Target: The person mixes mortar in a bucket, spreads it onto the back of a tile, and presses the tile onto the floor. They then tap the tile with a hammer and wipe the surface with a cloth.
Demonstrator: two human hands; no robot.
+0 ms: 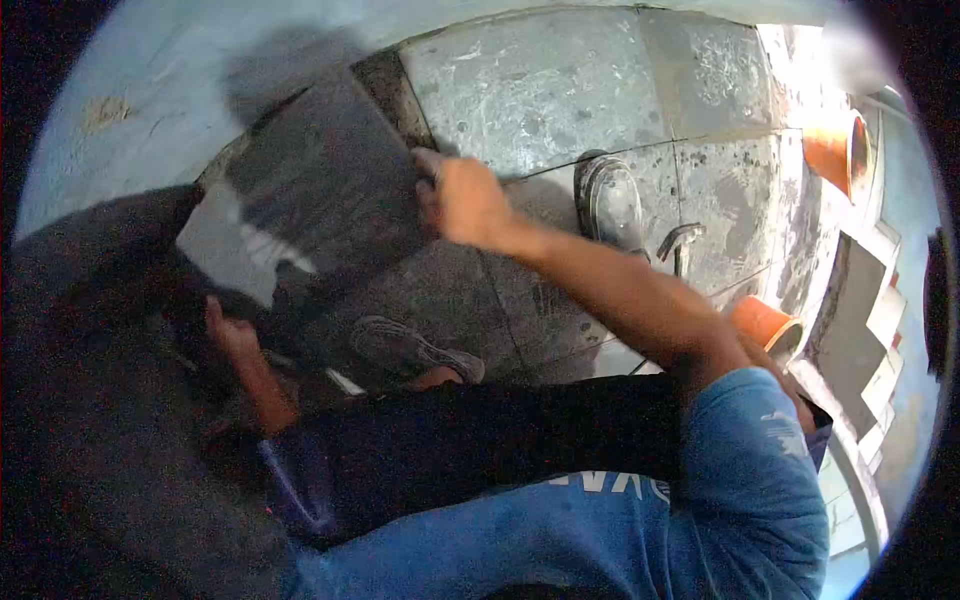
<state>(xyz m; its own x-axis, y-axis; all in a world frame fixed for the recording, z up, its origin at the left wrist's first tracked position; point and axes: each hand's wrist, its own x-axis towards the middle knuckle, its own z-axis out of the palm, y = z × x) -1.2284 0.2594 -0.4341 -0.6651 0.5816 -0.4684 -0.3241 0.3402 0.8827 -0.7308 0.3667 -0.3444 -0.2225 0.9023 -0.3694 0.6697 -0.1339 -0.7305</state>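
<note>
two hands hold a dark tile tilted above a part-tiled floor

seen from a camera on the person's head, looking down. a large square dark tile [320, 190] is held off the ground, tilted, at the upper left of the view, close to a pale blue wall [150, 90].

progress, as a judgement: several grey tiles of the laid floor [540, 90] already lie flat with visible joints, so much of the surface looks done. the dark tile is not yet lying flat. the spot under it is in shadow, and what lies there cannot be made out.

the right hand [465, 200] reaches forward on a bare, nearly straight arm from a blue sleeve. its fingers are curled over the tile's right edge, clamping it, thumb side toward the camera. the left hand [230, 335] is lower, in deep shadow, wrist bent upward at the tile's lower left corner. it seems to prop the tile from below, but i cannot tell whether its fingers are closed or spread.

2 shoes stand on the floor, 1 shoe [610, 200] just right of the right hand. an orange bucket [835, 150] and loose stacked tiles [870, 320] sit at the right edge.
</note>
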